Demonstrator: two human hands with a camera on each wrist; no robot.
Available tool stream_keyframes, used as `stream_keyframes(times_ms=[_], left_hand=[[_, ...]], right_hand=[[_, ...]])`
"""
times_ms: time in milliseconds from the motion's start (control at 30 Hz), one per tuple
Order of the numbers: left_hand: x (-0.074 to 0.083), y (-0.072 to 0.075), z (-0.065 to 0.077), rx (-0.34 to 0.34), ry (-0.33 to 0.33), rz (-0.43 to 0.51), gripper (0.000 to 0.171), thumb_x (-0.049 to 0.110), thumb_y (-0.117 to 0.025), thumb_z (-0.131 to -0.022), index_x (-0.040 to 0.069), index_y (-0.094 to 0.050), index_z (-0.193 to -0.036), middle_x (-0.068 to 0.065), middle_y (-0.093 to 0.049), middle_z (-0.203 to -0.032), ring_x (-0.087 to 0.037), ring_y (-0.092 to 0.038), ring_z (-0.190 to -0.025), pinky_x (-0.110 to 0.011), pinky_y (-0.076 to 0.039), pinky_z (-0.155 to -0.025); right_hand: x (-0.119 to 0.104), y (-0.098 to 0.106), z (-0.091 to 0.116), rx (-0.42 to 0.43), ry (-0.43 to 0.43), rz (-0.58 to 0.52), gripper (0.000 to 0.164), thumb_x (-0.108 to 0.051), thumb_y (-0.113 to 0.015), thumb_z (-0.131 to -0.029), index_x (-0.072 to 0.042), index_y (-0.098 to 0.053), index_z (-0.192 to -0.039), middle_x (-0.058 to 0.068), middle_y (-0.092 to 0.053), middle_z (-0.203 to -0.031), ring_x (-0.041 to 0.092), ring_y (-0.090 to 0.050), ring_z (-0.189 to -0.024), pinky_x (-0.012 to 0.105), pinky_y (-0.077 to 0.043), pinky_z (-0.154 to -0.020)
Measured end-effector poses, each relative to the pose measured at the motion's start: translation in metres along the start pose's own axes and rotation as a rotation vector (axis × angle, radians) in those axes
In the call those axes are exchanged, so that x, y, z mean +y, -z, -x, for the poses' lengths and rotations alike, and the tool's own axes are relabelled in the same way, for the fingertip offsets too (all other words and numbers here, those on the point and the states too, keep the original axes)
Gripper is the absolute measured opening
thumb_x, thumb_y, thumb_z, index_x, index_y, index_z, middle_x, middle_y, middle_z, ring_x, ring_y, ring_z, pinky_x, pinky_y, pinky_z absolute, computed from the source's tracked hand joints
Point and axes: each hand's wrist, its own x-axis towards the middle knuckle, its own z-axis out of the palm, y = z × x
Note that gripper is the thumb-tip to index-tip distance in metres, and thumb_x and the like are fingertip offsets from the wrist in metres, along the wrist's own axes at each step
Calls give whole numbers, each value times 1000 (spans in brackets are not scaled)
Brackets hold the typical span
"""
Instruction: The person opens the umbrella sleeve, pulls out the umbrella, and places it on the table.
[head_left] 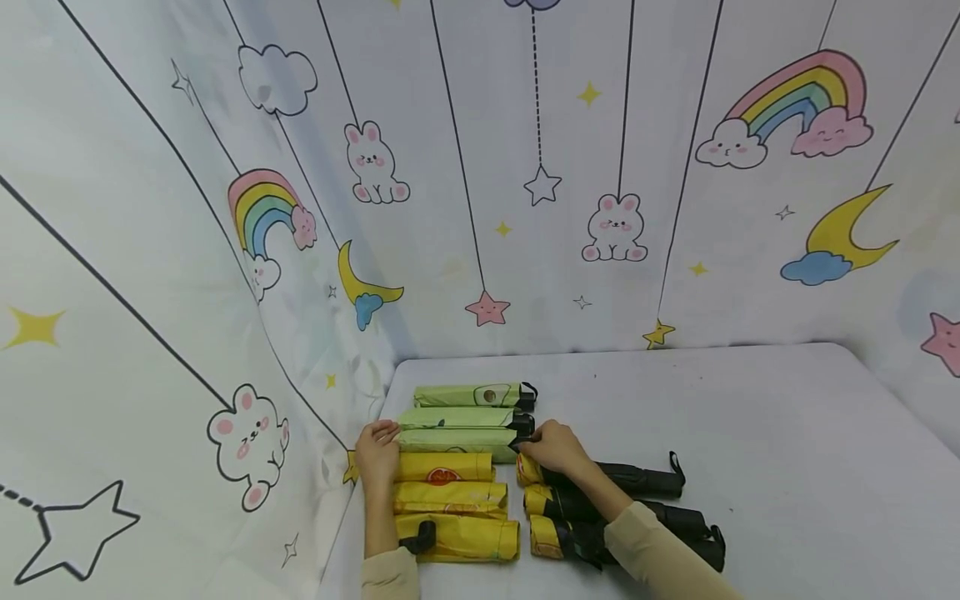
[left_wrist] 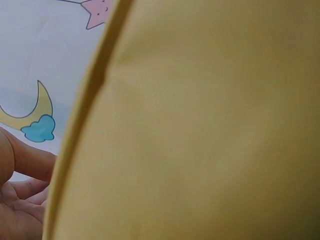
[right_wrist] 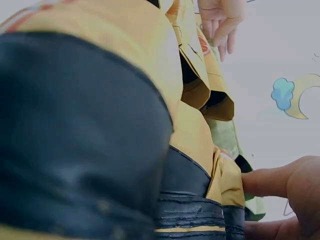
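Observation:
Three green folded umbrellas lie side by side on the white table, the farthest umbrella bearing an avocado print. My left hand is at the left ends of the two nearer ones, fingers pointing right and loosely bent. At the opposite end, my right hand pinches the dark end of the nearest green umbrella. In the right wrist view its thumb lies along that end, fingertips partly hidden by rolled yellow fabric. The left wrist view is mostly covered by a beige sleeve, with part of the hand beside it.
Three yellow folded umbrellas lie nearer me, below the green ones; the front one has a black handle at left. Right of them lie three black-and-yellow rolled umbrellas, under my right forearm. A patterned cloth hangs behind the table.

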Motion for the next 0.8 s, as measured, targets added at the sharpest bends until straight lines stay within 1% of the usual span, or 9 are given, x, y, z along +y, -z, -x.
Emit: stream_keyframes(times_ms=[100, 133, 167, 233, 300, 400, 533, 700, 800], left_hand=[[-1, 1, 1, -3, -1, -2, 40, -14, -50, -93, -8, -60, -131, -25, -68, -126, -40, -67, -120, -33, -59, -85], [-1, 1, 1, -3, 2, -4, 40, -14, -50, -93, -8, -60, -132, -25, -68, -126, -40, -67, -120, -30, -59, -83], [-1, 1, 1, -4, 2, -2, 40, -14, -50, -94, -8, -60, -131, -25, -69, -126, -39, -68, -119, -27, -58, -82], [-2, 2, 1, -4, -1, -3, 39, -14, -50, -93, -8, -60, -131, -25, -69, -125, -40, -68, -119, -21, -55, -77], [-3, 2, 0, -7, 1, -4, 39, -14, -50, -94, -7, -61, -131, -24, -70, -124, -39, -68, -119, -16, -51, -74], [-5, 3, 0, -11, 0, -4, 39, -14, -50, -94, -7, -60, -131, -24, -70, -124, -39, -68, -119, -14, -49, -71], [-7, 4, -1, -18, 1, 3, 39, -14, -50, -94, -8, -60, -131, -24, -70, -125, -40, -67, -120, -13, -49, -70], [-8, 4, -3, -19, -1, 14, 39, -14, -48, -93, -8, -61, -130, -25, -70, -124, -41, -67, -119, -14, -49, -67], [-9, 4, -2, -16, -2, 13, 39, -14, -48, -93, -8, -62, -129, -25, -70, -123, -41, -68, -118, -14, -49, -66]], right_hand=[[2, -3, -3, -8, -21, 5, 30, -27, -75, -95, -4, -77, -76, 2, -52, -56, 12, -38, -49, 27, -33, -49], [2, -3, -4, -3, -24, 8, 32, -27, -76, -95, -6, -73, -70, -4, -46, -53, 10, -36, -48, 26, -31, -48], [2, -4, -4, 0, -25, 13, 37, -27, -77, -94, -9, -68, -64, -7, -40, -52, 9, -33, -46, 25, -28, -47], [3, -4, -6, -12, -36, 12, 48, -27, -76, -95, -15, -54, -54, -9, -29, -49, 8, -25, -45, 24, -23, -45], [3, -4, -6, -24, -30, 3, 56, -26, -76, -95, -19, -43, -50, -10, -24, -47, 8, -21, -43, 24, -21, -44], [4, -2, -6, -53, -20, -23, 60, -26, -76, -95, -22, -36, -50, -11, -23, -47, 8, -19, -43, 24, -21, -43], [6, 2, -8, -91, -1, -91, 60, -26, -76, -96, -21, -37, -51, -10, -24, -47, 8, -19, -42, 24, -21, -42], [9, 5, -9, -140, 16, -209, 60, -24, -75, -98, -21, -37, -51, -9, -23, -48, 9, -17, -44, 25, -20, -42], [9, 4, -10, -158, 41, -239, 58, -24, -73, -99, -21, -39, -53, -10, -24, -49, 8, -18, -45, 25, -21, -45]])
